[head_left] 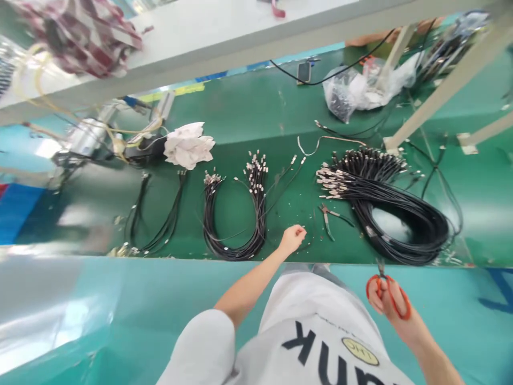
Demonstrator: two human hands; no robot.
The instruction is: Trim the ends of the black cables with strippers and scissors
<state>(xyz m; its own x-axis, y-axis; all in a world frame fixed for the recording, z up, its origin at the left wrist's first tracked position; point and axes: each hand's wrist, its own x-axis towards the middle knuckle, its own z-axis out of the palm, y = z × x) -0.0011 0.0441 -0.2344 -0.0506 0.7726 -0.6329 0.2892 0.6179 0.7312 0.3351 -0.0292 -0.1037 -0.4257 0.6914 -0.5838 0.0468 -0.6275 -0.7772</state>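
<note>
Lowest in frame is the white shirt, then the right hand at lower right, fingers wrapped round the loops of some orange-red scissors. Their long axis runs roughly up the frame, tips at the table edge, pretty much aimed at the bottom of the big cable pile. Can't tell if the blades are apart, too blurry.

Left hand is a bit further up, near bottom centre of the table. Fingers are curled in; can't tell whether the tips meet or have a thin cable between them.

Here's the key bit imo: the U-shaped bundle sits just left of the left hand, curve toward the person, both connector ends pointing up the frame. So the left is way nearer to it, while the right is the one by the big pile. Pliers lie between the left hand and that pile, nobody touching them.

Further off: crumpled paper left of centre, then a phone near the top.
</note>
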